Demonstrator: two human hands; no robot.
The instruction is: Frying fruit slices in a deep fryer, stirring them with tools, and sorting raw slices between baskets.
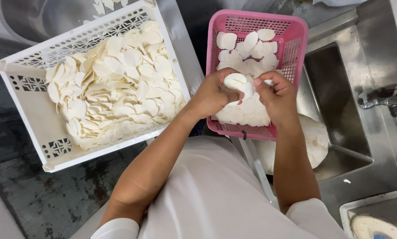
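From the head camera, the left hand [214, 93] and the right hand [276, 95] meet over a pink slotted plastic basket [291, 48]; both hands' fingers are closed together on a small stack of round white dough wrappers [238, 84], held just above the loose wrappers lying in that basket; to the left, a white perforated plastic crate [34, 110] holds a large heap of the same white discs [119, 84]; a steel sink [340, 110] lies at the right, with a tap [384, 99] beside it.

A stainless steel counter [375, 53] with a recessed sink [335, 102] carried a pink basket [296, 40] of white discs; a white crate [26, 102] of discs stood alongside, its support unclear
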